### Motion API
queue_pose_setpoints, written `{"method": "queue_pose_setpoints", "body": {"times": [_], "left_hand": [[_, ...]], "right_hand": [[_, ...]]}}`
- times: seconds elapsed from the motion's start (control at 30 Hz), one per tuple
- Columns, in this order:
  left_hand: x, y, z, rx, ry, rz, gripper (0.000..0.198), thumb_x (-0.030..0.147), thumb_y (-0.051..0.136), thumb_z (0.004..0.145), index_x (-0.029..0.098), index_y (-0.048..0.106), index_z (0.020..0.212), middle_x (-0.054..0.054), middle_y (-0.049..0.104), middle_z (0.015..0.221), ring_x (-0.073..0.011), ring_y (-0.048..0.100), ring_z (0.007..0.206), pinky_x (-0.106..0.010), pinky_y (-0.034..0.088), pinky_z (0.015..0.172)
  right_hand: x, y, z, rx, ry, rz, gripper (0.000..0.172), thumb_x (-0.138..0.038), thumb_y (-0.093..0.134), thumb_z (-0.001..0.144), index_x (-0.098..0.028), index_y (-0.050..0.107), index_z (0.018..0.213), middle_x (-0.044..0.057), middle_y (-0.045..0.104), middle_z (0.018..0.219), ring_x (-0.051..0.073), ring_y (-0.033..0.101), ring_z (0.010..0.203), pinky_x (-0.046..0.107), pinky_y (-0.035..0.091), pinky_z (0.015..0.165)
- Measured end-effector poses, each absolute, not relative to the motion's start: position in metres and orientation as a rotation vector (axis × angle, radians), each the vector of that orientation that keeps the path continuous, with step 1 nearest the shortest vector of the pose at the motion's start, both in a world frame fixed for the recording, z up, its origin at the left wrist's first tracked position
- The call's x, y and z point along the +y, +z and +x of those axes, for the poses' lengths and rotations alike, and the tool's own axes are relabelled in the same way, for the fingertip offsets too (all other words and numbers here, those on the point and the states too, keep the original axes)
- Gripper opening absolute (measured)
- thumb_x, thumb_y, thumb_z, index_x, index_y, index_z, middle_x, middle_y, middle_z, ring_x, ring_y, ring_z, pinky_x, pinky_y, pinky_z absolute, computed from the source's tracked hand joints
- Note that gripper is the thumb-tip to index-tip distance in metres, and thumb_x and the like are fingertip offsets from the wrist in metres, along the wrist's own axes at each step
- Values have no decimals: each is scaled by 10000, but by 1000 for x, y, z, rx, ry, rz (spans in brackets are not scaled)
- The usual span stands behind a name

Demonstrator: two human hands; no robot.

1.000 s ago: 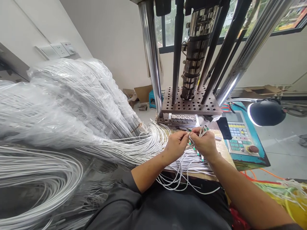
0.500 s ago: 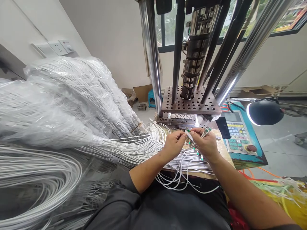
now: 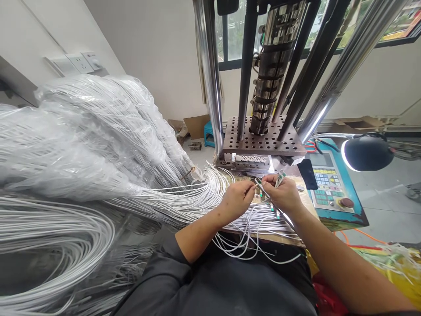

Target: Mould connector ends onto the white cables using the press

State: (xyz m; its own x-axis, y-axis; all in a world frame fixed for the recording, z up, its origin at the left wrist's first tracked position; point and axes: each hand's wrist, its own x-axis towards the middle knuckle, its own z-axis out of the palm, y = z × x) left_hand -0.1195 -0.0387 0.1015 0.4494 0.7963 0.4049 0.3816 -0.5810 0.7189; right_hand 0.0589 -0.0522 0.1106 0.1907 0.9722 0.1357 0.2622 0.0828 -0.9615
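In the head view, my left hand (image 3: 237,199) is closed in a pinch at the end of a thin white cable near the table's middle. Right beside it, my right hand (image 3: 285,196) is closed around several white cables with green-tipped connectors (image 3: 281,176) that stick up past the thumb. Between the two hands a slim connector (image 3: 258,181) with a green part points up and left; fingers hide much of it. More green-marked connectors (image 3: 278,214) lie just below the right hand, on a spread of white cables (image 3: 210,199). Loose cable loops (image 3: 243,252) hang over the front edge.
Beyond my hands stands a press with a perforated plate (image 3: 266,147) above a metal mould (image 3: 251,160). A control panel (image 3: 329,184) and a lit lamp (image 3: 366,152) are at right. Plastic-wrapped cable bundles (image 3: 98,123) fill the left. A dark phone-like object (image 3: 307,174) lies beside the panel.
The slim connector between my hands shows more clearly now, and the right hand's fingers have shifted slightly. Both hands stay in nearly the same place; the whole view has moved a little.
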Motion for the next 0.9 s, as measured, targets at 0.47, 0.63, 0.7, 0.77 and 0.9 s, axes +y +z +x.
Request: {"method": "queue_pose_setpoints", "body": {"times": [0.47,0.63,0.7,0.77,0.9], "left_hand": [[-33,100,-123,924,1001,1979,310,368,498,1001,182,721,894,-23,696,822,-150,609,773,-265,473,761],[-19,90,-113,961,1115,1638,265,388,580,952,167,698,864,-3,638,727,-125,569,691,-254,465,688],[-6,84,-100,959,1076,1369,258,403,622,921,161,674,847,30,552,627,-92,480,552,-232,406,563],[9,77,-83,937,996,1103,259,411,679,882,154,661,856,42,526,614,-66,432,484,-214,349,490],[34,61,-47,944,905,794,255,372,745,846,131,662,851,31,538,625,-55,463,470,-193,342,456]], "right_hand": [[-53,109,50,-813,1445,-1112,308,-352,795,635,-213,520,627,-84,356,456,59,258,424,241,182,433],[-53,101,49,-727,1363,-1084,309,-443,764,750,-189,600,689,-74,364,447,67,282,436,230,205,440],[-54,99,48,-748,1282,-1053,272,-387,789,728,-174,681,858,-80,397,474,72,308,456,224,224,449],[-58,97,49,-774,1211,-1035,352,-342,796,718,-177,702,1014,-86,421,493,78,332,467,223,250,459],[-70,88,61,-822,1065,-1103,298,-452,742,814,-174,724,918,-48,472,519,94,395,479,239,283,447]]}}
